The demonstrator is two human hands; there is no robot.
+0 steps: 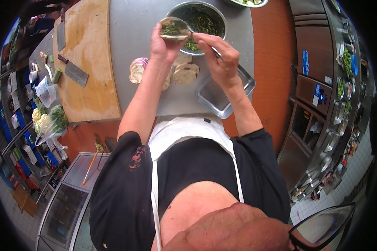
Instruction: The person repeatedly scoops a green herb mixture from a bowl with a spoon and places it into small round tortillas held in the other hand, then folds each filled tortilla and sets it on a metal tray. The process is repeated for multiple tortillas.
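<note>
My left hand (162, 49) holds up an eggplant slice (171, 37), pale inside, with chopped green filling (170, 28) on it. It looks folded or doubled, though I cannot tell which. My right hand (224, 60) is closed around a metal spoon (217, 53), whose tip reaches toward the filled slice. Just beyond both hands stands a steel bowl (225, 29) with more dark green chopped mixture (204, 23). Below my wrists, several cut eggplant pieces (186, 74) with purple edges lie on the steel table (132, 39). My left forearm partly covers some of them.
An empty metal tray (215, 104) sits by my right forearm. At left, a wooden cutting board (90, 50) bears a cleaver (76, 74) and another knife (61, 35). Bagged vegetables (56, 119) are at the board's near left. A bowl of pale green pieces (250, 3) stands far right.
</note>
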